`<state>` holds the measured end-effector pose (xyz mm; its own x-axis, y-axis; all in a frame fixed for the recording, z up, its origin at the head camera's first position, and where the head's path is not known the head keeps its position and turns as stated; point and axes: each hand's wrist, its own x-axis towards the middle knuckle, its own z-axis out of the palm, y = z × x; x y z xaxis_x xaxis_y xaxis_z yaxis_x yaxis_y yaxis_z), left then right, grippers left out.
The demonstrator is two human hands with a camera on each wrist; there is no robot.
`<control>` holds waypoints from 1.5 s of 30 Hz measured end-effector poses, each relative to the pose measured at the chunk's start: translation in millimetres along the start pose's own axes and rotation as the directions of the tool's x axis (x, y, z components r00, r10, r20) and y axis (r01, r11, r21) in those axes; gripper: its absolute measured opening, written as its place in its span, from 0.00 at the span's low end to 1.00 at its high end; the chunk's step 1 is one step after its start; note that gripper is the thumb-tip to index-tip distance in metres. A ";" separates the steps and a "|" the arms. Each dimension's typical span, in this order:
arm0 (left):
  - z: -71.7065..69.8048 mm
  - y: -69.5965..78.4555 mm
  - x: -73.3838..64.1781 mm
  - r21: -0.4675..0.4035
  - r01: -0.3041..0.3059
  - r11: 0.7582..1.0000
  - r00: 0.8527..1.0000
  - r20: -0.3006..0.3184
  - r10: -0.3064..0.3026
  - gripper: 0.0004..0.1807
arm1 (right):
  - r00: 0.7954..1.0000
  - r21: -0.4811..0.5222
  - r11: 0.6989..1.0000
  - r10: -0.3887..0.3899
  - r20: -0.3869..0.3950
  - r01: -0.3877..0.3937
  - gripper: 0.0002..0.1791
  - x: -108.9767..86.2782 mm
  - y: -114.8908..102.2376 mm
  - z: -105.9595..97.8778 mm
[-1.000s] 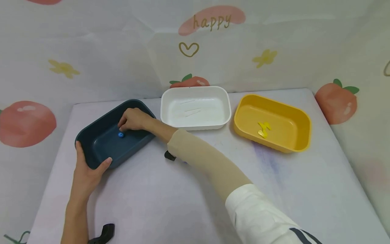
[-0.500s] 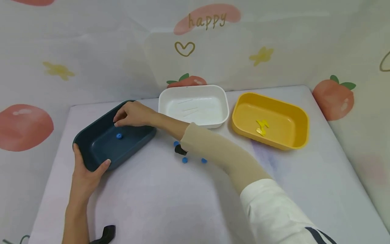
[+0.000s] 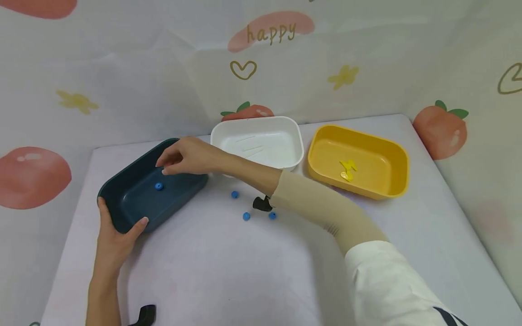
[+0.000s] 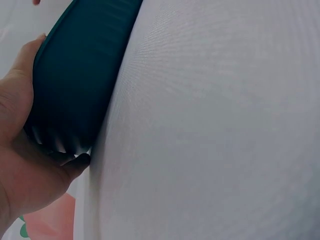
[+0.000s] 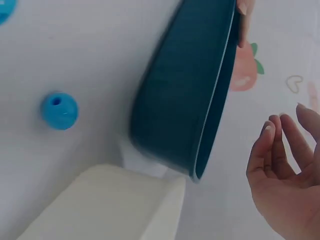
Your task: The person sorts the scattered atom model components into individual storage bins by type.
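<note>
A dark blue plastic bin [image 3: 179, 199] stands at the left of the table, holding one blue bead [image 3: 159, 186]. My left hand [image 3: 114, 242] grips the bin's near-left end, thumb on one side and fingers on the other. In the left wrist view, that hand [image 4: 25, 175] wraps the bin's end wall [image 4: 82, 75]. Over the bin's far-right part hovers my right hand [image 3: 191, 156], fingers loosely bent with nothing between them. The right wrist view shows its fingers [image 5: 260, 150] apart from the bin. On the table lie three blue beads, one bead [image 3: 246, 216] nearest me.
Behind the right forearm is a white bin [image 3: 298, 149] with thin pale strands inside. A yellow bin [image 3: 381, 181] with small yellow pieces [image 3: 347, 170] stands at the right. A patterned cloth [image 3: 163, 81] hangs behind the table.
My right hand has lifted from near the bead in the dark blue bin, leaving that bead there. The right forearm has shifted right, uncovering the beads on the table. The left hand keeps its grip.
</note>
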<state>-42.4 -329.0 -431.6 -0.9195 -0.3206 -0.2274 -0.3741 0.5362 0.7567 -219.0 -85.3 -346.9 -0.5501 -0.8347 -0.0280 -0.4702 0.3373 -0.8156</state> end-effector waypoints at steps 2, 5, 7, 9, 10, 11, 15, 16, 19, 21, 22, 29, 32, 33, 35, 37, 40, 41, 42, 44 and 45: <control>0.1 0.2 -0.1 0.012 -0.003 1.000 1.000 -0.008 0.003 0.61 | 1.000 0.002 1.000 -0.012 -0.013 0.012 0.15 -9.2 -0.3 -1.5; 0.3 0.5 -0.5 0.021 -0.005 1.000 1.000 -0.020 0.005 0.61 | 0.999 -0.006 1.000 -0.020 -0.026 0.020 0.15 -20.9 0.5 -3.4; 0.7 0.6 -0.7 0.021 -0.006 1.000 1.000 -0.025 0.006 0.61 | 0.999 -0.015 1.000 -0.023 -0.038 0.022 0.14 -28.2 1.0 -3.9; 1.0 0.6 -0.8 0.019 -0.004 1.000 1.000 -0.026 0.004 0.61 | 0.998 -0.024 0.999 -0.023 -0.050 0.022 0.14 -35.0 2.2 -4.9; 1.2 0.6 -0.6 0.019 -0.006 1.000 1.000 -0.026 0.006 0.60 | 0.998 -0.028 0.999 -0.028 -0.058 0.026 0.13 -38.4 2.8 -5.3; 1.4 0.6 -0.8 0.019 -0.007 1.000 1.000 -0.027 0.007 0.60 | 0.998 -0.028 0.999 -0.027 -0.063 0.025 0.13 -41.7 3.1 -5.8; 2.3 0.1 -0.9 0.025 -0.016 1.000 0.999 -0.028 0.017 0.60 | 0.995 -0.008 0.999 -0.037 -0.089 0.037 0.12 -55.7 4.7 -7.1; 2.4 0.1 -0.7 0.023 -0.019 1.000 0.999 -0.028 0.020 0.61 | 0.995 0.001 0.999 -0.043 -0.094 0.044 0.12 -59.1 4.9 -7.5; 2.5 0.2 -0.1 0.022 -0.025 0.999 0.999 -0.029 0.025 0.61 | 0.993 0.029 0.998 -0.054 -0.109 0.057 0.12 -69.5 5.9 -8.3; 2.6 0.0 0.8 0.020 -0.029 0.999 0.999 -0.030 0.029 0.61 | 0.992 0.047 0.997 -0.058 -0.116 0.064 0.12 -76.5 7.2 -8.2; 2.6 0.0 1.2 0.018 -0.030 0.999 0.999 -0.030 0.031 0.61 | 0.991 0.056 0.997 -0.055 -0.118 0.062 0.12 -80.3 7.9 -8.0; 2.1 -0.2 -1.3 0.015 -0.019 1.000 0.999 -0.026 0.019 0.61 | 0.989 0.096 0.994 -0.035 -0.144 0.049 0.13 -104.8 17.5 0.1; 1.5 -0.6 -1.4 0.018 -0.015 1.000 1.000 -0.025 0.016 0.61 | 0.989 0.117 0.992 -0.028 -0.148 0.045 0.13 -113.2 24.6 4.7; 1.4 -0.8 -1.4 0.018 -0.014 1.000 1.000 -0.022 0.014 0.60 | 0.989 0.118 0.992 -0.025 -0.148 0.042 0.13 -115.6 27.3 6.2; 1.3 -1.1 -1.0 0.019 -0.017 1.000 1.000 -0.018 0.017 0.60 | 0.989 0.117 0.992 -0.020 -0.146 0.037 0.13 -119.9 33.5 9.1; 1.4 -1.4 -0.9 0.021 -0.017 1.000 1.000 -0.018 0.017 0.60 | 0.990 0.113 0.993 -0.011 -0.143 0.028 0.13 -123.4 40.0 11.7; 1.6 -1.2 -1.1 0.024 -0.014 1.000 1.000 -0.022 0.015 0.60 | 0.992 0.116 0.993 0.013 -0.127 0.002 0.13 -127.8 48.5 15.0; 1.6 -1.0 -1.1 0.026 -0.014 1.000 1.000 -0.023 0.014 0.60 | 0.993 0.118 0.993 0.024 -0.120 -0.010 0.13 -128.9 50.7 15.9; 1.5 -0.6 -1.1 0.030 -0.012 0.999 1.000 -0.025 0.013 0.60 | 0.993 0.118 0.993 0.033 -0.113 -0.019 0.14 -129.9 52.8 16.6; 1.1 0.0 -1.1 0.028 -0.013 1.000 1.000 -0.027 0.014 0.60 | 0.994 0.121 0.992 0.051 -0.097 -0.039 0.15 -131.3 56.3 17.9; 0.8 0.4 -1.1 0.029 -0.013 1.000 1.000 -0.028 0.014 0.60 | 0.994 0.118 0.992 0.056 -0.092 -0.045 0.15 -131.7 57.8 18.5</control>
<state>-41.6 -327.9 -431.6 -0.9208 -0.3350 -0.1999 -0.3656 0.5623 0.7417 -161.1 36.1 -401.0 -0.6368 -0.7708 -0.0200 -0.3605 0.3206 -0.8760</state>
